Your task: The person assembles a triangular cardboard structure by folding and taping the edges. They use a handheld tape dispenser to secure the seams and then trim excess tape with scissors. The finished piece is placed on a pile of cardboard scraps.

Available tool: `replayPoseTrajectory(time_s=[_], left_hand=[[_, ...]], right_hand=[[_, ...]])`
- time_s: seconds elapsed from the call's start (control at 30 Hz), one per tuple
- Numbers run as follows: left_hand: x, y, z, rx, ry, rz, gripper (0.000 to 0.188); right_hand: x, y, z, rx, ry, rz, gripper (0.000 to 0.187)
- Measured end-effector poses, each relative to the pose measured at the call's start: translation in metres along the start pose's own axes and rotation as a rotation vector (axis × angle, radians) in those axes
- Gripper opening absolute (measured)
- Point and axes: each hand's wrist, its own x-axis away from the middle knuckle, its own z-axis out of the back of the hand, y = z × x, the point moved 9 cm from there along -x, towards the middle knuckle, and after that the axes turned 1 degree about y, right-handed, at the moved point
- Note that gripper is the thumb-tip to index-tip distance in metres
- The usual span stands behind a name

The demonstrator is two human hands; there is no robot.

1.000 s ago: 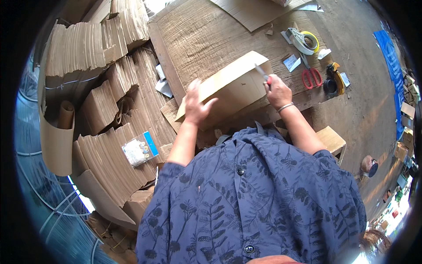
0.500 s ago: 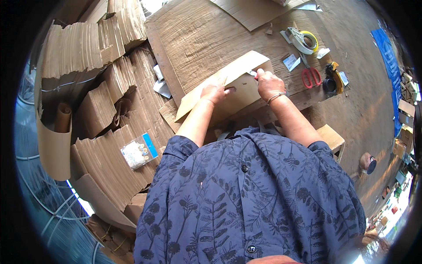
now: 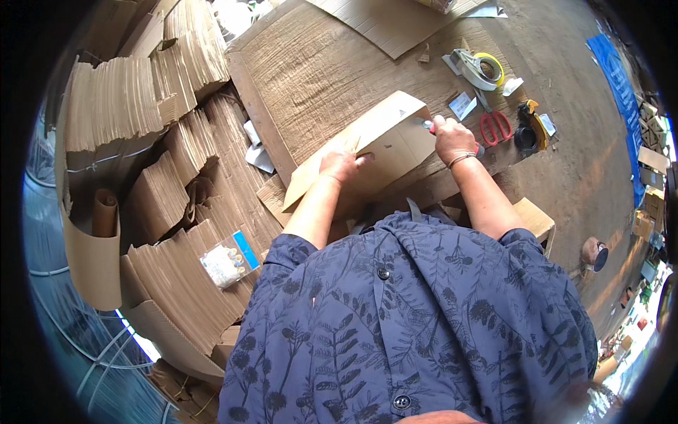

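Note:
A folded tan cardboard piece (image 3: 395,152) stands tilted at the near edge of the wooden table (image 3: 311,78). My left hand (image 3: 341,165) is closed on its upper edge, left of the middle, with some fingers hidden behind the board. A small dark slot shows in the side facing me. Just past the board's right end, my right hand (image 3: 454,140) is wrapped round a utility knife (image 3: 431,128). Its pale tip and a bit of red show beyond the fingers, close to the cardboard; most of the handle is covered.
Red-handled scissors (image 3: 496,128), a tape dispenser (image 3: 477,67) and a black-and-yellow tool (image 3: 530,131) lie to the right. Stacked cardboard sheets (image 3: 113,99) crowd the left side, with a plastic bag of small pieces (image 3: 227,263) on them. A flat cardboard sheet (image 3: 385,25) lies at the back.
My right hand has moved right and slightly down with the knife, from over the cardboard's top edge to beyond its right end. My left hand keeps its hold on the cardboard.

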Motion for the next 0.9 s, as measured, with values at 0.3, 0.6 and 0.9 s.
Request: replayPoseTrajectory(time_s=[0.3, 0.6, 0.9], left_hand=[[0.010, -0.002, -0.006, -0.099, 0.038, -0.027, 0.078], [0.009, 0.004, 0.001, -0.109, -0.063, 0.082, 0.079], [0.007, 0.006, 0.003, -0.099, -0.051, 0.070, 0.083]], right_hand=[[0.035, 0.183, -0.016, -0.189, -0.349, -0.614, 0.028], [0.018, -0.018, 0.061, -0.371, 0.156, 0.166, 0.041], [-0.074, 0.006, 0.070, -0.572, 0.408, 0.334, 0.009]])
